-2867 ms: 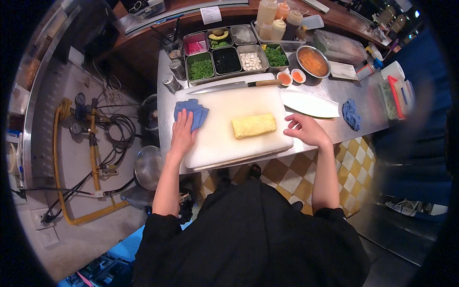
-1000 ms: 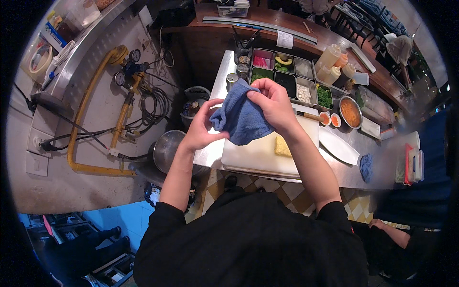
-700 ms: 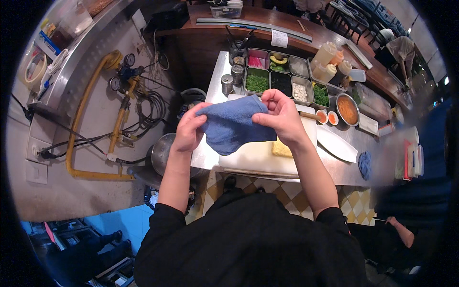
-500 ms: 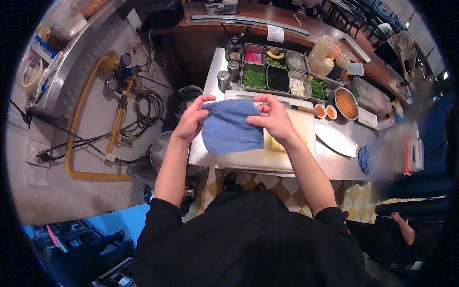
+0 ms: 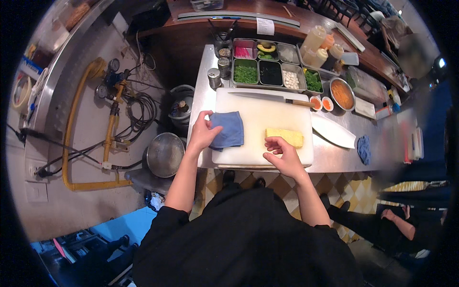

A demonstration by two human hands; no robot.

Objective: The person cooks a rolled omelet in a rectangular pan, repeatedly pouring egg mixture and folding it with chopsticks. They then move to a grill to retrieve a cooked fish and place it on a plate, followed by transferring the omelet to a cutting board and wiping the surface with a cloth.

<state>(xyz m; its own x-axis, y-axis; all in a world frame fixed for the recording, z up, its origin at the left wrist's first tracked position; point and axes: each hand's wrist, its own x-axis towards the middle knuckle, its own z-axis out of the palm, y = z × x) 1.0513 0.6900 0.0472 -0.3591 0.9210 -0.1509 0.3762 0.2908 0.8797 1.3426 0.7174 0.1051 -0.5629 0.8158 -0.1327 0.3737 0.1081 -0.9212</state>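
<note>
A folded blue cloth [image 5: 228,128] lies flat at the left end of the white cutting board [image 5: 256,117]. My left hand [image 5: 202,135] is at the cloth's left edge, thumb over the fabric and fingers apart from it. On the right of the board sits a yellow block that looks like rolled omelette [image 5: 289,137]. Just in front of it hovers my right hand [image 5: 285,158], fingers loosely curved, thumb apart, nothing held. Across the far side of the board lies a long knife [image 5: 260,97], its wooden handle pointing right.
Beyond the board stand metal tins of toppings [image 5: 245,71], squeeze bottles [image 5: 314,40] and shakers [image 5: 214,76]. To the right are a bowl of orange food [image 5: 342,93], a long white plate [image 5: 332,131] and a crumpled blue cloth [image 5: 364,149]. A metal bowl [image 5: 165,154] is left of the counter.
The blue cloth, held up between both hands before, now rests folded on the board. My right hand has let go and moved down toward the yellow block. The view has shifted slightly.
</note>
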